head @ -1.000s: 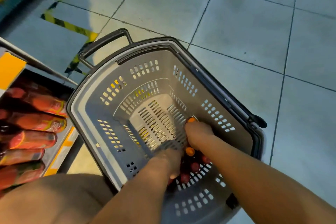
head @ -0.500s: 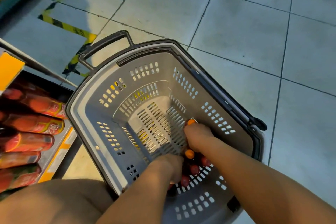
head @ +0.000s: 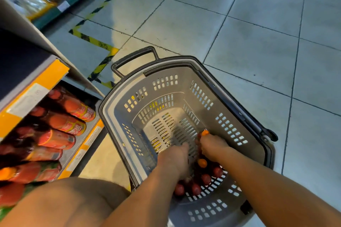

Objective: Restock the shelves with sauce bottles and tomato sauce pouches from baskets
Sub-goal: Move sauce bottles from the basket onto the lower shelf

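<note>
A: Where are the hands sitting?
B: Both are reaching down into the basket (head: pixel 245 131), which is standing on the tiled floor (head: pixel 258 29) just right of the shelf (head: pixel 81 140).

A: What is the right hand (head: pixel 212 146) doing?
B: It is curling round a bottle (head: pixel 205 132) with an orange cap, whose top is poking out past the fingers.

A: And the left hand (head: pixel 175 160)?
B: It is reaching among the bottles (head: pixel 205 178) clustering at the near end of the basket. Its fingers are hiding behind its back, so I cannot tell whether they are gripping anything.

A: Where is the rest of the stock lying?
B: Red caps are showing near the hands, with one orange cap (head: pixel 202 162) between the wrists. On the shelf at left, a row (head: pixel 68 123) of red bottles is standing.
</note>
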### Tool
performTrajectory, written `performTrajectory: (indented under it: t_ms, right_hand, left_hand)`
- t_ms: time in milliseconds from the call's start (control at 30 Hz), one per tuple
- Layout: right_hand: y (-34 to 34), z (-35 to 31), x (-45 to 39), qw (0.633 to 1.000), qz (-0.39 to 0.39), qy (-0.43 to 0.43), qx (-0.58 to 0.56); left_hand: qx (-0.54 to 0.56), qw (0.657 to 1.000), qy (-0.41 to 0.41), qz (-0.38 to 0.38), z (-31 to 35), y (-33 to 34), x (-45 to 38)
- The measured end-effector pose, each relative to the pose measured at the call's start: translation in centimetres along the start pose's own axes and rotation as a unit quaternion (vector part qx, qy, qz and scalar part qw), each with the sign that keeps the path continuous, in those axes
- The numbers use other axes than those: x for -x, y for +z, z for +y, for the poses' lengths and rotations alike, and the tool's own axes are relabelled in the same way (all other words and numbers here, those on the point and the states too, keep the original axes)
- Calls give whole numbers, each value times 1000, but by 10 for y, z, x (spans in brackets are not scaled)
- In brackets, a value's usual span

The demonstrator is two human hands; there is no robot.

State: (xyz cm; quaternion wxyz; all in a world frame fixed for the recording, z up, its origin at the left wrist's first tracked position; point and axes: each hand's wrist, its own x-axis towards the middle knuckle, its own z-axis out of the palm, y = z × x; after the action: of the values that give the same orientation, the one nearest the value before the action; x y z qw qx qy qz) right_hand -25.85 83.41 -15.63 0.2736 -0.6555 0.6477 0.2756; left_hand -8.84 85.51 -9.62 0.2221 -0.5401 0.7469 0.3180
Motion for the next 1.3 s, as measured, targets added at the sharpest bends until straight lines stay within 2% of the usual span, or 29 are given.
performTrajectory:
  t_ms: [233,467,733,867,1000,1067,1300]
  right_hand:
    - [-3,-10,28,997,74,26,-17]
    - [-34,-19,84,977,171,8,-127]
    - [-88,-71,163,936,306,-87,-154]
    - [-125,-111,202,903,371,-147,-158]
    - [-147,-159,230,862,419,-237,-156]
    - [-153,-188,242,839,438,-283,-159]
    - [-152,-304,292,771,432,-449,-129]
  left_hand:
    - [119,982,-8,148,-10,-40,41]
    - [310,910,-31,273,-29,-80,87]
    - [440,771,29,460,-63,-98,166]
    - [527,673,43,518,-92,-95,228]
    - [604,549,38,577,-130,-86,317]
    - [612,502,24,611,-149,-77,364]
    - [612,379,-23,694,-231,0,495]
